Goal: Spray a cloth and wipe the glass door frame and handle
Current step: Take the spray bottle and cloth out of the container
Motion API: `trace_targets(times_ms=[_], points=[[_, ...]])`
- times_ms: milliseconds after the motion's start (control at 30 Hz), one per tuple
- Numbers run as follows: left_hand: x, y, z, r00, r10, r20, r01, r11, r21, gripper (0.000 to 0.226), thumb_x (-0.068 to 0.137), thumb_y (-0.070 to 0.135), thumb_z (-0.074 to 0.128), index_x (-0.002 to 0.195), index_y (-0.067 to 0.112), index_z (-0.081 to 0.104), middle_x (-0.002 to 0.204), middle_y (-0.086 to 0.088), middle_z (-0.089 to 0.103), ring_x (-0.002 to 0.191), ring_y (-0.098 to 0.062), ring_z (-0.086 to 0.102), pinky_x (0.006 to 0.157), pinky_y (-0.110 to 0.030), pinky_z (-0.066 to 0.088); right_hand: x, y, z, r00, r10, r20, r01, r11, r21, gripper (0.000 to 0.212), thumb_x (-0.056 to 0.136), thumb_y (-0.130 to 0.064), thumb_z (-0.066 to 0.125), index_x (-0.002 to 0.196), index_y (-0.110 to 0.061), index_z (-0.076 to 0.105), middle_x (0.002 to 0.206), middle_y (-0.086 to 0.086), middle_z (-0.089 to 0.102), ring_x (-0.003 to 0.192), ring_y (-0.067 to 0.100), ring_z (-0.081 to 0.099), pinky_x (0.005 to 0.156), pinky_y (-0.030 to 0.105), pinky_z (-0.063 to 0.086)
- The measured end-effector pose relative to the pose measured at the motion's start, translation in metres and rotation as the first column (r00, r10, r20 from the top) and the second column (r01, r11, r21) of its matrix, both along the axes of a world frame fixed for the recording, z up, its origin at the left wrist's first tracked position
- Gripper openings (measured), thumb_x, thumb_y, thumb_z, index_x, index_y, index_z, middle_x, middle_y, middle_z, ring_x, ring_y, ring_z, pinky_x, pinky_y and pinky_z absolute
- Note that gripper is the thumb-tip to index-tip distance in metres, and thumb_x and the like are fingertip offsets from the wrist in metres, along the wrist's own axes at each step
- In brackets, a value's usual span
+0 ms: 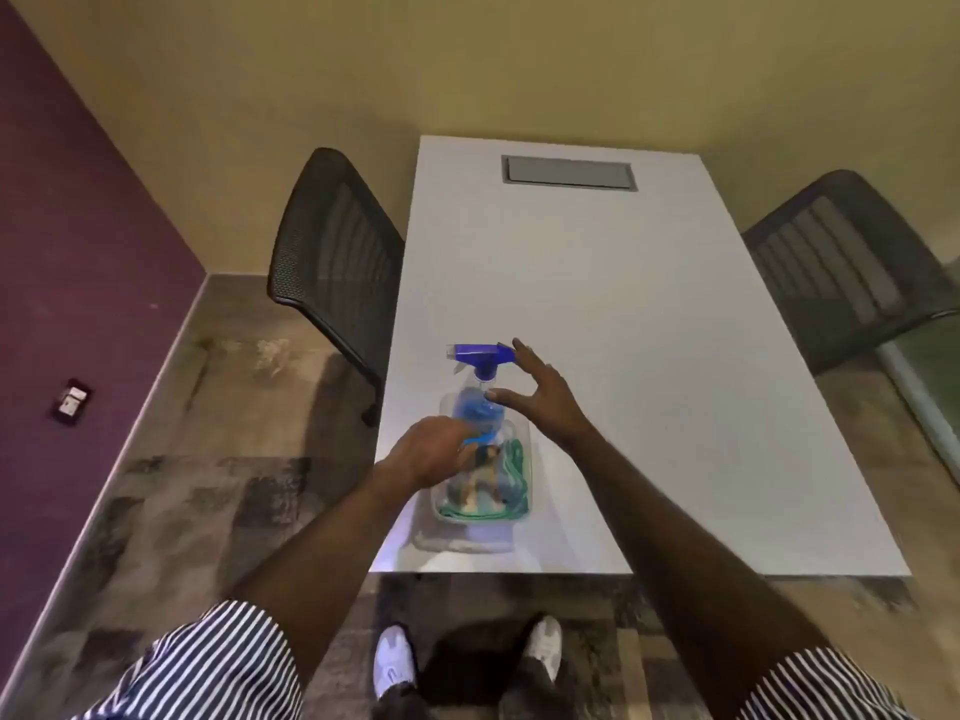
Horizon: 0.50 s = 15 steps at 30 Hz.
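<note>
A clear spray bottle point(480, 407) with a blue trigger head point(478, 354) stands on the white table point(597, 304) near its front edge. A green cloth point(514, 475) lies under and behind the bottle's base, seen partly through the clear plastic. My right hand point(540, 394) hovers open just right of the bottle's neck, fingers spread, not touching it as far as I can tell. My left hand point(426, 454) is at the bottle's left side, fingers curled around its body. No glass door handle is in view.
Two dark mesh chairs flank the table, one on the left point(332, 262) and one on the right point(852, 272). A grey cable hatch point(569, 172) sits at the table's far end. A glass panel edge point(924, 387) shows at far right. A purple wall point(78, 252) runs along the left.
</note>
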<state>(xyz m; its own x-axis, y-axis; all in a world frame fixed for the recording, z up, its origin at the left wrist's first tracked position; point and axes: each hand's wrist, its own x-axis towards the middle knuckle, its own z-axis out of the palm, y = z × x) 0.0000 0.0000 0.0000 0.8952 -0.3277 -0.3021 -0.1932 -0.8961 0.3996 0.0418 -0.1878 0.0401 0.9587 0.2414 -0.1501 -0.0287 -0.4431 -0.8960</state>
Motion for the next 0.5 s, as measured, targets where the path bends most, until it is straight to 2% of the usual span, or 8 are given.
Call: trace_targets(times_ms=[67,133,200,300,367,433,500], points=[[0.009,-0.012,-0.005,0.996,-0.038,-0.076,0.043,0.997,0.070,0.038,0.105,0.040,0.049,0.119,0.013,0.072,0.120,-0.010,0.075,0.108,-0.029,0.068,0.096,-0.040,0.052,0.012,-0.001,-0.004,0.996,0.084,-0.031,-0.084,0.996,0.009,0.074,0.084,-0.031,0.082,0.146,-0.039,0.040,0.166,-0.001,0.032,0.154,0.016,0.029,0.130,0.046,0.003],[0.014,-0.023,-0.008,0.987,-0.044,-0.157,0.070,0.984,0.166,0.029,0.099,0.038,0.061,0.114,0.016,0.072,0.115,-0.007,0.074,0.105,-0.027,0.068,0.093,-0.039,0.054,0.021,0.002,-0.008,0.987,0.137,-0.087,-0.137,0.991,0.009,0.083,0.084,-0.033,0.082,0.154,-0.029,0.039,0.167,0.000,0.030,0.151,0.015,0.035,0.130,0.047,0.005],[0.020,-0.030,-0.019,0.981,-0.041,-0.191,0.084,0.971,0.226,0.031,0.090,0.038,0.071,0.113,0.017,0.071,0.113,-0.006,0.073,0.103,-0.025,0.067,0.093,-0.038,0.055,0.032,0.004,-0.014,0.981,0.165,-0.102,-0.166,0.986,0.005,0.084,0.084,-0.033,0.082,0.155,-0.027,0.039,0.167,0.002,0.030,0.153,0.018,0.031,0.129,0.049,0.009],[0.025,-0.038,-0.031,0.963,0.055,-0.263,0.004,0.976,0.220,0.031,0.084,0.033,0.077,0.109,0.016,0.069,0.105,-0.006,0.072,0.096,-0.024,0.068,0.089,-0.036,0.057,0.044,0.008,-0.018,0.966,0.229,-0.116,-0.225,0.973,0.049,0.077,0.085,-0.029,0.081,0.152,-0.023,0.044,0.164,0.004,0.038,0.153,0.024,0.030,0.127,0.052,0.020],[0.028,-0.042,-0.040,0.942,0.139,-0.306,-0.078,0.976,0.203,0.027,0.084,0.030,0.075,0.105,0.016,0.066,0.100,-0.006,0.069,0.092,-0.023,0.067,0.086,-0.036,0.059,0.049,0.014,-0.020,0.961,0.250,-0.119,-0.238,0.965,0.106,0.072,0.087,-0.024,0.080,0.151,-0.018,0.047,0.160,0.005,0.044,0.150,0.024,0.037,0.124,0.044,0.029],[0.031,-0.041,-0.052,0.926,0.182,-0.331,-0.123,0.974,0.192,0.022,0.088,0.034,0.068,0.102,0.018,0.061,0.098,-0.005,0.066,0.088,-0.023,0.064,0.078,-0.032,0.053,0.052,0.018,-0.022,0.961,0.253,-0.107,-0.236,0.960,0.151,0.067,0.087,-0.020,0.080,0.147,-0.014,0.052,0.154,0.006,0.051,0.146,0.022,0.043,0.115,0.032,0.035],[0.033,-0.040,-0.063,0.880,0.254,-0.401,-0.211,0.966,0.149,0.020,0.094,0.036,0.061,0.104,0.019,0.060,0.103,-0.004,0.066,0.088,-0.020,0.063,0.072,-0.025,0.047,0.056,0.019,-0.024,0.961,0.264,-0.077,-0.249,0.954,0.166,0.057,0.087,-0.016,0.080,0.139,-0.008,0.059,0.145,0.010,0.061,0.141,0.022,0.050,0.114,0.033,0.039]])
